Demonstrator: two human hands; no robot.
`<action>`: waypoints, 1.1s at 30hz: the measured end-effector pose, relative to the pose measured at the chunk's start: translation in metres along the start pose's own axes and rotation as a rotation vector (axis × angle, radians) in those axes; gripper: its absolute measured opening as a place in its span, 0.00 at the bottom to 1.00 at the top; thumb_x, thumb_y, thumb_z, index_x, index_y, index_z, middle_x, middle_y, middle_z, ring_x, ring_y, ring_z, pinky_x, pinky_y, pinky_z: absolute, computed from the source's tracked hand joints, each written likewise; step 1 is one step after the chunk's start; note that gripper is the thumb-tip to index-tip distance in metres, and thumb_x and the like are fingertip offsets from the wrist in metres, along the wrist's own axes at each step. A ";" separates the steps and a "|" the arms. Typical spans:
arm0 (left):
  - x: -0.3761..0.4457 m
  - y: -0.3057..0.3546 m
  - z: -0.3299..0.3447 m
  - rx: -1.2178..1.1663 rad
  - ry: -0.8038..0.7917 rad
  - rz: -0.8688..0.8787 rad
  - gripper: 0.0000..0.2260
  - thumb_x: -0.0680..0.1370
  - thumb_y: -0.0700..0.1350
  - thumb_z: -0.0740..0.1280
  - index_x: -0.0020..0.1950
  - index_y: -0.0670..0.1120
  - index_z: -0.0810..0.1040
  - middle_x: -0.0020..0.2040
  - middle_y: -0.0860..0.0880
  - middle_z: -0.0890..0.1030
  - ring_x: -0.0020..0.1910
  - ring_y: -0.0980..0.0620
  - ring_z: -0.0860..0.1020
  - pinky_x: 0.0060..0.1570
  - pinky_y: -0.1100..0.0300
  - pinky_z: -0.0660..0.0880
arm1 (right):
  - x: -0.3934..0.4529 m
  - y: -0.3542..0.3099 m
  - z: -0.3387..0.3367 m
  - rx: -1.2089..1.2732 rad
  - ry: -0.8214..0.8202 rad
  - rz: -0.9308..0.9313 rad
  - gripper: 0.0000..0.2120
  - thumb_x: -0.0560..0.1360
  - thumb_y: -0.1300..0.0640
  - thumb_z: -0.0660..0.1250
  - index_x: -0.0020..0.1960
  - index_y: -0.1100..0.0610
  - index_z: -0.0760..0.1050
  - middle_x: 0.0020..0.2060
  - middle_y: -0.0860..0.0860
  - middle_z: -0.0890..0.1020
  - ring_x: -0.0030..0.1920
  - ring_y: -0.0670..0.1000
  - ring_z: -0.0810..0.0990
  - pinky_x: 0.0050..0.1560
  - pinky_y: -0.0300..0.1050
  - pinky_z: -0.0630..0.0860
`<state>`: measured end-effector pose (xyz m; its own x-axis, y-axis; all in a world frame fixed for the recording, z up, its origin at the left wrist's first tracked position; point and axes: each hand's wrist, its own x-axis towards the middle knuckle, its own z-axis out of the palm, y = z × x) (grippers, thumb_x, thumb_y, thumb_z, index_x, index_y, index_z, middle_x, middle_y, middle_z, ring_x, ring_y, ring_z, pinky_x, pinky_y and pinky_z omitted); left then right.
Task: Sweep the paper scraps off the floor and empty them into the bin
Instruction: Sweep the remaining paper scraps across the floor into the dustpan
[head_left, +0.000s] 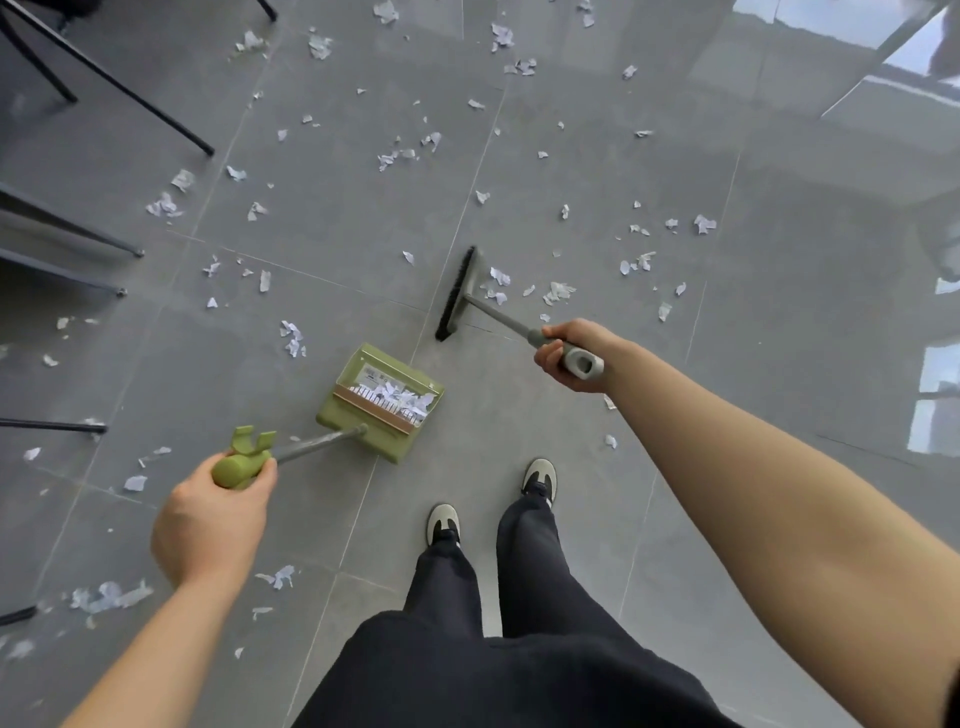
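Head view. Right hand (569, 356), grip closed round the grey handle end of the broom (457, 293). The broom's long axis runs toward 10 o'clock from that hand, and the black bristle head stands near upright on the floor (753, 415).

Left hand (208, 519), grip closed on the green handle of the dustpan (382, 397), which already holds scraps and lies at 7 o'clock from the bristles, near but apart.

Nearest paper scraps (498, 283) lie just beside the broom head at 3 o'clock, so probably a stroke toward 7 o'clock. No bin in view.

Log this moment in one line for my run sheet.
left hand: holds dustpan | right hand: holds broom | scraps: some in pan
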<state>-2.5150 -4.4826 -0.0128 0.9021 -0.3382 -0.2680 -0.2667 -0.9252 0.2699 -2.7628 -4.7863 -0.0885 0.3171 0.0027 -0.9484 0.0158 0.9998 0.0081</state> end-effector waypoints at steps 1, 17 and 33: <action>-0.001 0.006 0.004 0.001 0.010 -0.009 0.10 0.74 0.52 0.73 0.48 0.46 0.83 0.40 0.37 0.80 0.38 0.38 0.73 0.41 0.51 0.71 | 0.001 -0.008 -0.005 -0.004 0.004 0.001 0.02 0.81 0.60 0.57 0.51 0.58 0.65 0.31 0.50 0.65 0.18 0.45 0.67 0.18 0.34 0.67; -0.029 0.095 0.029 0.028 -0.072 0.093 0.12 0.74 0.53 0.73 0.50 0.45 0.83 0.42 0.35 0.81 0.41 0.34 0.75 0.42 0.50 0.70 | -0.094 -0.038 -0.104 0.235 0.041 -0.047 0.07 0.81 0.61 0.54 0.45 0.62 0.65 0.24 0.51 0.65 0.16 0.44 0.66 0.16 0.32 0.65; -0.061 0.140 0.057 -0.033 -0.033 0.122 0.12 0.73 0.54 0.73 0.50 0.47 0.83 0.40 0.38 0.81 0.39 0.37 0.75 0.41 0.51 0.72 | -0.092 -0.128 -0.138 -1.026 0.600 -0.411 0.06 0.76 0.65 0.62 0.51 0.66 0.70 0.41 0.60 0.74 0.24 0.52 0.73 0.24 0.41 0.73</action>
<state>-2.6270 -4.6015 -0.0109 0.8516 -0.4542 -0.2617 -0.3621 -0.8706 0.3330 -2.9247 -4.9121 -0.0462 -0.0206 -0.5735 -0.8190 -0.8174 0.4813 -0.3165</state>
